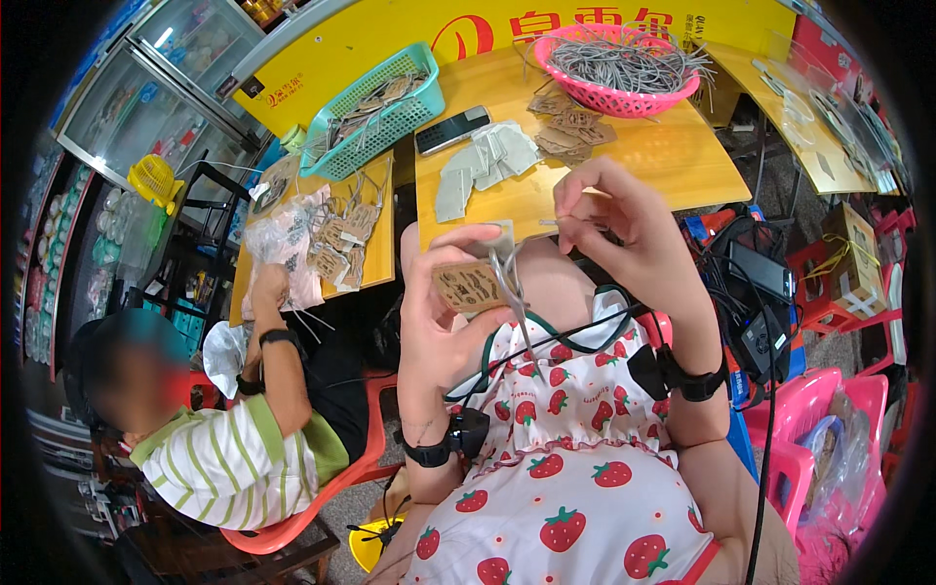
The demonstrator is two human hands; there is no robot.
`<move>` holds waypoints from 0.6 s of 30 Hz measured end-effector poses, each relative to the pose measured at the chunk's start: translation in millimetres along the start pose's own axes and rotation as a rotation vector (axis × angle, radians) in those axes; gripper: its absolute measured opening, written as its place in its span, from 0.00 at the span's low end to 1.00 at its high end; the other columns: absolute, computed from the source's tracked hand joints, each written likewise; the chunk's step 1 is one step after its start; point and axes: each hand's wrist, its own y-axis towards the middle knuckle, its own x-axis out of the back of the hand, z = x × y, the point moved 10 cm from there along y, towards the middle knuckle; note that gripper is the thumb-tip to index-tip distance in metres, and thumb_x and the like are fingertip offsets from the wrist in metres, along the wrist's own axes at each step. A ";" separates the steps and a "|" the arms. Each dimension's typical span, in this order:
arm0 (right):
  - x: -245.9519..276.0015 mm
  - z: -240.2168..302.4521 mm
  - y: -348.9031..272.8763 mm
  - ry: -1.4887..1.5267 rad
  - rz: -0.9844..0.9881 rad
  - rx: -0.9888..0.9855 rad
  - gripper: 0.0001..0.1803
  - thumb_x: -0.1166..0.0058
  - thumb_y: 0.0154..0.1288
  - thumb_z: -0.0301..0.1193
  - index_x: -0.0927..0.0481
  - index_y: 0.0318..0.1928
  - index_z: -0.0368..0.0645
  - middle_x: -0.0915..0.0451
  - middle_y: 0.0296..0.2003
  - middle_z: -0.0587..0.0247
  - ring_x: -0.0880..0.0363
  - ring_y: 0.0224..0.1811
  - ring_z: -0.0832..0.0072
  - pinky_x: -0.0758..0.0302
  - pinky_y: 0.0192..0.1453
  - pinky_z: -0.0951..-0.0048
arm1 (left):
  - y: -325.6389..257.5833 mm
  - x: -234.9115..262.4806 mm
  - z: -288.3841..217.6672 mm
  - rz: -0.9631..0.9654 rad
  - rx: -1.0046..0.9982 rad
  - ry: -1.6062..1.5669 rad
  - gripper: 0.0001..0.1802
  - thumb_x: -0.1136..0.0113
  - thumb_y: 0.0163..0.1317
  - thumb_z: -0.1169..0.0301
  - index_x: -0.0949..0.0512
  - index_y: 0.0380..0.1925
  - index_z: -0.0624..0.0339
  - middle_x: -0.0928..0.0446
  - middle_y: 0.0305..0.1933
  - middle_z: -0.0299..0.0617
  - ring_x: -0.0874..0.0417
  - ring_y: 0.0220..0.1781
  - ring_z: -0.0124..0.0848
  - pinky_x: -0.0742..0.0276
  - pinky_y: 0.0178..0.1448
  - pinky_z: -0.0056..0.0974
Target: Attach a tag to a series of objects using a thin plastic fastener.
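My left hand (pixel 425 327) is closed around a brown printed cardboard tag (pixel 466 287), with a greyish card edge standing up behind it. A grey cord (pixel 519 317) hangs from the tag over my lap. To the right and a little higher, my right hand (pixel 629 229) pinches thumb against fingers. A short pale tip (pixel 548 222), which looks like a cord end, sticks out of that pinch. Beyond my hands on the yellow table (pixel 673 161) lie a spread of pale grey cards (pixel 487 161) and a pile of brown cardboard tags (pixel 571 127).
A pink basket (pixel 624 102) full of grey cords (pixel 624 63) stands at the back. Left of it are a phone (pixel 452 130) and a green basket (pixel 426 96) holding tags. A co-worker (pixel 234 439) sits left, one hand at corded tags (pixel 341 234). Pink chairs (pixel 790 414) stand right.
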 end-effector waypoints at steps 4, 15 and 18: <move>-16.7 5.5 0.5 0.000 0.013 -0.020 0.11 0.50 0.59 0.13 0.30 0.42 0.35 0.25 0.35 0.65 0.19 0.34 0.79 0.23 0.44 0.78 | -2.1 -5.8 -12.3 0.044 -0.081 0.009 0.33 0.28 0.42 0.84 0.35 0.46 0.55 0.32 0.60 0.57 0.26 0.59 0.40 0.25 0.56 0.38; -13.3 16.9 1.2 -0.136 -0.046 0.134 0.09 0.47 0.58 0.16 0.26 0.40 0.35 0.21 0.34 0.64 0.22 0.39 0.79 0.24 0.44 0.77 | -4.1 -5.4 -15.9 0.004 -0.125 -0.053 0.34 0.29 0.42 0.84 0.36 0.48 0.53 0.34 0.60 0.59 0.27 0.59 0.40 0.26 0.56 0.39; -16.0 16.5 0.6 -0.108 -0.022 0.124 0.09 0.47 0.57 0.16 0.26 0.39 0.36 0.22 0.34 0.64 0.23 0.39 0.79 0.25 0.44 0.76 | -4.2 -6.0 -17.5 -0.008 -0.109 -0.052 0.34 0.29 0.41 0.84 0.36 0.47 0.54 0.34 0.61 0.58 0.27 0.59 0.39 0.27 0.57 0.39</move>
